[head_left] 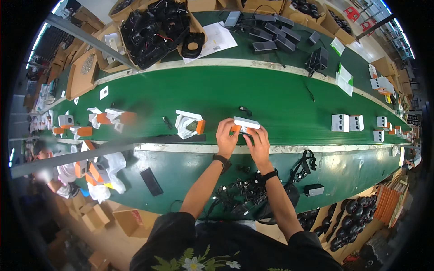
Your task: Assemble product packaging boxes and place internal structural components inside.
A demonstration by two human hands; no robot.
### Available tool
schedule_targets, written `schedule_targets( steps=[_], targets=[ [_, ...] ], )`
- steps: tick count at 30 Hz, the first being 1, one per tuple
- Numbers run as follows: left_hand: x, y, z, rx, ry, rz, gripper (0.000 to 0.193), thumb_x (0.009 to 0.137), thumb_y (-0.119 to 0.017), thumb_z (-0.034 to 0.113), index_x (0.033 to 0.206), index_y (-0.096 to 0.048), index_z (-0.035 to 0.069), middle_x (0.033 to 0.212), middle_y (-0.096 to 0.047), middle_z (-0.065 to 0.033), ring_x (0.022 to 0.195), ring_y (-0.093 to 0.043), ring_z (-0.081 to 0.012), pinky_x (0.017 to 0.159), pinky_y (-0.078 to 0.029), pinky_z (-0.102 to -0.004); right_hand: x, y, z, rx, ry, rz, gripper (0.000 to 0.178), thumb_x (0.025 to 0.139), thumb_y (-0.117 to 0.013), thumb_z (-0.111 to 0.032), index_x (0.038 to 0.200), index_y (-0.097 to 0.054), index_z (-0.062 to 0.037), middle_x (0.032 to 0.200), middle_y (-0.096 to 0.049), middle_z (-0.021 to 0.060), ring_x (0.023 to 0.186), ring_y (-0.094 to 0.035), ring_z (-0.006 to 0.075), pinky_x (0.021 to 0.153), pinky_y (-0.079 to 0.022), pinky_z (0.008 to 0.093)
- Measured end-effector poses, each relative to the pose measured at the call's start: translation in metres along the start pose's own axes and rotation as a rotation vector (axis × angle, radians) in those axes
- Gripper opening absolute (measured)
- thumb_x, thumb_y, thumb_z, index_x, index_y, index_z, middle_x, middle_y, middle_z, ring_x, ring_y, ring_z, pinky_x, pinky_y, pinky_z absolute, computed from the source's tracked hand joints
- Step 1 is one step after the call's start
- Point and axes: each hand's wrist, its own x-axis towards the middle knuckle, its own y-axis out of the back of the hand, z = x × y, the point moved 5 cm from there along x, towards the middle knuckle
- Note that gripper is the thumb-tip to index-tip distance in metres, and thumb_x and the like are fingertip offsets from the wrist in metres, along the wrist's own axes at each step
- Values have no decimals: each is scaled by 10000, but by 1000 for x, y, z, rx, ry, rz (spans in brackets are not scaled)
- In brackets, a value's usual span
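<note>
Over the near edge of the green conveyor belt (271,86), my left hand (227,137) and my right hand (258,145) grip a small white and orange box (247,123) from both sides. Its white lid flap stands up; what lies inside is hidden. Just left of my hands is an open box (200,127) with white wrapping spilling out. A short coiled black cable (245,110) lies beyond my fingers, and another cable (167,122) is left of the open box. Below my wrists, a tangle of black cables (246,194) covers part of the worktable.
A dark flat phone-like slab (151,181) rests on the near table (343,167). Black straps (305,163) and a small dark box (313,189) lie to the right. Closed white boxes (340,122) stand along the belt. A grey metal bar (81,158) crosses at left, near another person's station.
</note>
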Motion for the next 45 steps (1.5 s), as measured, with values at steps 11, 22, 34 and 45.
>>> schedule_targets(
  steps=[11, 22, 34, 45],
  targets=[
    [46, -12, 3, -245, 12, -477, 473, 857, -921, 77, 1289, -727, 55, 1534, -653, -190, 1335, -676, -421, 1049, -598, -485, 0, 23, 13, -56, 132, -47, 298, 943, -775, -45, 1232, -736, 17, 1360, -667, 183, 1322, -648, 435, 1005, -612, 478],
    [38, -16, 47, 163, -507, -863, 582, 981, -792, 179, 1543, -651, 126, 1621, -609, -70, 1492, -567, -313, 1207, -523, -444, 12, 49, 20, -82, 167, -100, 416, 909, -860, -95, 1315, -791, -31, 1434, -730, 130, 1229, -686, 367, 975, -630, 448],
    [10, -30, 25, 388, -612, -893, 637, 1054, -716, 274, 1650, -532, 145, 1743, -473, -59, 1619, -419, -291, 1294, -407, -508, -12, 45, 25, -380, 210, -146, 510, 941, -841, -168, 1427, -710, -83, 1601, -596, 87, 1385, -592, 362, 1007, -620, 475],
    [-3, 24, 57, 75, -320, -817, 576, 1042, -720, 149, 1599, -577, 118, 1663, -535, -178, 1505, -551, -366, 1235, -455, -541, 19, 53, 72, -468, -64, -63, 846, 840, -905, -223, 1591, -539, -87, 1399, -612, 181, 1287, -565, 417, 1171, -426, 564]
  ],
)
